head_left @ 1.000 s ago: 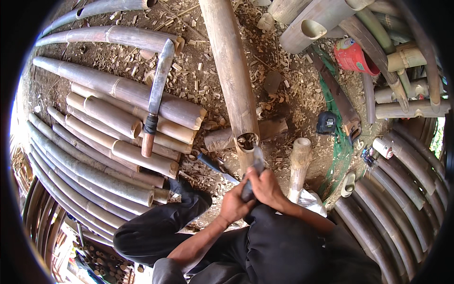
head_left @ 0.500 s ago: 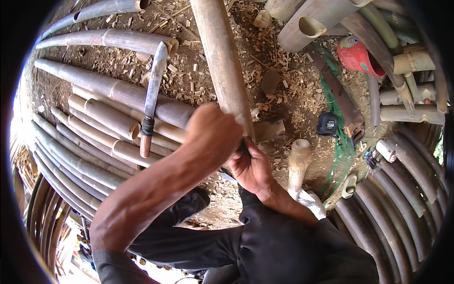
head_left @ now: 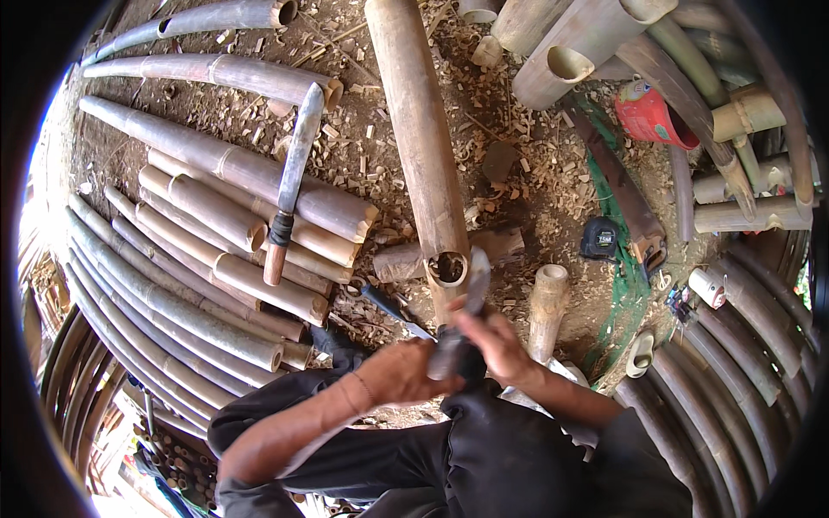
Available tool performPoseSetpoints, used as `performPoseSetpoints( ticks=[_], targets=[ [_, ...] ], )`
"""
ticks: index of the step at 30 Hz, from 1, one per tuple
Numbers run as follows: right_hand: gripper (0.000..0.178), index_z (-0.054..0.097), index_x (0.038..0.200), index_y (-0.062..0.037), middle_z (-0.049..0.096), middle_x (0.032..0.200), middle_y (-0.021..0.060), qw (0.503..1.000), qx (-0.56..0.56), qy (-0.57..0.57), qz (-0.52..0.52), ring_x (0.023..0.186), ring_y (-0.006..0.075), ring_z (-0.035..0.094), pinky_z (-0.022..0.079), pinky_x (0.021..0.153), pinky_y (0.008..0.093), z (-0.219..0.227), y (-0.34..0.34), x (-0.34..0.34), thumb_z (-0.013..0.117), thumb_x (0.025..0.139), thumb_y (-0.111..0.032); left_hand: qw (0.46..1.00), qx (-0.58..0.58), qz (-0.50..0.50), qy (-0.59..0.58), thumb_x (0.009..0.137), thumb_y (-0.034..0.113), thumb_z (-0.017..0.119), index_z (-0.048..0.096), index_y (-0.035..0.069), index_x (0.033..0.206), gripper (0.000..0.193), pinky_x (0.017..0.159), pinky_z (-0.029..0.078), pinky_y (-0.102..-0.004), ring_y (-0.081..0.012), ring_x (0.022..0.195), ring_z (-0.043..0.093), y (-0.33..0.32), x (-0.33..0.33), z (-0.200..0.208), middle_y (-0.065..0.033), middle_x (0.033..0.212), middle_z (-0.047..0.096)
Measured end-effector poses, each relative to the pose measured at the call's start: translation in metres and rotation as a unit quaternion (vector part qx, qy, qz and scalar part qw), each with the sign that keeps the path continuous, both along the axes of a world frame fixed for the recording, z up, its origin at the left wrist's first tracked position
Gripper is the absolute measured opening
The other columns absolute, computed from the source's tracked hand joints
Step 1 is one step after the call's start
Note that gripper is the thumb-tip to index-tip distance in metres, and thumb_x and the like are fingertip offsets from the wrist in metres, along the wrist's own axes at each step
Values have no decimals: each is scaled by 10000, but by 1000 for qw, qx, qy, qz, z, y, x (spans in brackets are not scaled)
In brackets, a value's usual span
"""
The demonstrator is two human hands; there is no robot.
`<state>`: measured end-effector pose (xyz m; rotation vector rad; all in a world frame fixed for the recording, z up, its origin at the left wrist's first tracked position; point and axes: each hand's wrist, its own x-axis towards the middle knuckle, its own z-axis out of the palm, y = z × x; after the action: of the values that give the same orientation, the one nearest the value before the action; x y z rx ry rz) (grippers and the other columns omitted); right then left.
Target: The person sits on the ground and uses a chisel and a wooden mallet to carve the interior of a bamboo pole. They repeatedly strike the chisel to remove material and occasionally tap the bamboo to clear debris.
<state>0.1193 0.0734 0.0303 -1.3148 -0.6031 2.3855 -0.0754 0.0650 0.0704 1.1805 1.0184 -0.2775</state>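
Holding a tool by the open end of the pole

The tool is held just below the pole's open end, its bright, rounded blade pointed upward along the right side of the rim; whether the rim is touched cannot be told. The left hand, below the pole and to its left, is curled around the tool's blurred lower part. The right hand, below the pole and to its right, is laid over the tool with some fingers stretched out; whether anything is pinched by it cannot be told.

The pole is crossed near its open end by a log. Left of the pole, a machete is laid across bamboo lengths, and a small knife is seen on the ground near the open end. Right of the pole, an upright post is placed nearest; farther right are seen a tape measure, a saw over green netting and a tilted red bucket. Wood chips are scattered on both sides of the pole.
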Motion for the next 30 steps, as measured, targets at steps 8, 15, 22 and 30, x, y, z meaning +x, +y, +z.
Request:
performPoseSetpoints(
  ticks=[8,15,22,30],
  targets=[
    [322,599,1011,-52,634,821,107,616,508,-256,545,739,318,673,522,625,416,17,94,44,712,778,-242,557,-343,641,-401,958,576,479,541,131,1101,472,849,420,-357,-175,947,508,-41,110,-72,-27,1019,538],
    [207,683,871,-89,700,735,101,481,478,-144,721,640,258,693,533,541,390,-2,138,12,689,777,-273,356,-409,779,-316,1010,352,446,565,132,999,250,731,433,-311,-139,714,507,-5,128,-64,8,725,524],
    [279,588,948,-73,678,779,165,750,323,-293,498,715,363,672,538,642,453,-15,44,32,725,753,-219,688,-270,673,-36,944,234,475,603,-50,664,419,456,452,-320,-202,477,564,-18,95,-74,-105,579,588],
    [457,465,1138,-27,658,834,217,831,237,-344,367,732,378,675,556,672,469,-27,-34,-2,709,772,-153,933,10,351,77,922,221,482,592,-83,645,426,498,490,-441,-388,529,627,-22,49,-90,-292,574,557]
  ],
)
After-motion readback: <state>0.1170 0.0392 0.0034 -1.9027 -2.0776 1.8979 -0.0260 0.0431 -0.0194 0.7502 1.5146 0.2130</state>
